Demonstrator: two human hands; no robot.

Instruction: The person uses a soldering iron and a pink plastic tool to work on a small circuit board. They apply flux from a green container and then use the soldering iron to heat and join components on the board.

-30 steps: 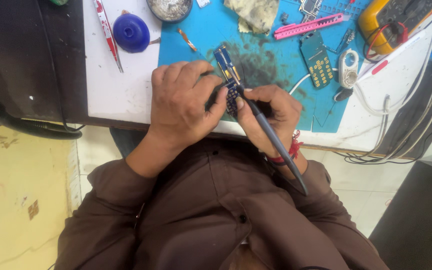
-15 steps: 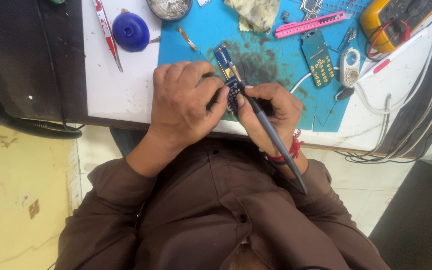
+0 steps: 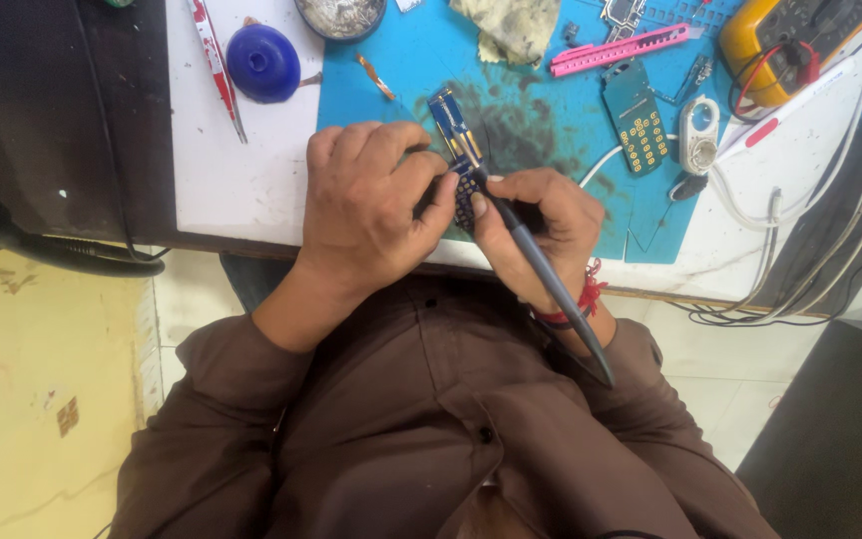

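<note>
Blue mat (image 3: 391, 110) edge — hands pinch circuit board (image 3: 456, 135), tool (image 3: 541, 274).

left hand (image 3: 371, 205) grips circuit board (image 3: 456, 140) | right hand (image 3: 536, 230) holds grey tool (image 3: 541, 279) on it | blue mat (image 3: 551, 120)

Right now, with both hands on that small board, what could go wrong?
The grey tool in the right hand works close to the left hand fingertips on the blue circuit board; a slip could nick them. The board is held at the mat edge and might drop. Loose cables nearby could snag.
</note>
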